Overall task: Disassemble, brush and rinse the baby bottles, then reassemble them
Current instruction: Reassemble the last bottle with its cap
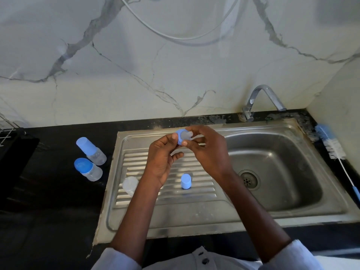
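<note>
Above the steel drainboard [194, 211] my left hand [162, 160] pinches a blue screw ring [180, 136] by its rim. My right hand [206, 151] pinches the clear teat [186, 135] seated in that ring. A blue cap [186, 181] stands upright on the drainboard below my hands. A clear bottle body [130, 185] lies on its side at the drainboard's left edge. Two assembled baby bottles [91, 151] [88, 169] with blue caps stand on the black counter to the left.
The sink basin [276, 172] with its drain is on the right, the tap [263, 98] behind it. A bottle brush [335, 151] lies on the counter at the far right. A wire rack [7, 133] stands at the far left.
</note>
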The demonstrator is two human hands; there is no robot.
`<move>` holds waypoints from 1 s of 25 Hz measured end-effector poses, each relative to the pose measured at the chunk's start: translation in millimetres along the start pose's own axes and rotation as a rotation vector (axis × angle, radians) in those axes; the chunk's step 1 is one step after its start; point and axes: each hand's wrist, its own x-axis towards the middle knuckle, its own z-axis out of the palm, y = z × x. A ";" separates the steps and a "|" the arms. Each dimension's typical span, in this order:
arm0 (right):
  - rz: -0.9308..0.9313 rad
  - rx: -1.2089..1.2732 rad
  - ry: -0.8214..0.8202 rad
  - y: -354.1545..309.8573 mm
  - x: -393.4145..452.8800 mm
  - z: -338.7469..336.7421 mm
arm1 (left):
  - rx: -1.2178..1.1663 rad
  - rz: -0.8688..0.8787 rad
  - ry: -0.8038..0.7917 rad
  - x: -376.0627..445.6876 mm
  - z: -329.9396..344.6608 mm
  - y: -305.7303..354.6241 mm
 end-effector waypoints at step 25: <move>0.489 1.008 -0.334 13.6 -25.2 10.2 | 0.513 0.554 0.140 -38.8 -2.9 -12.2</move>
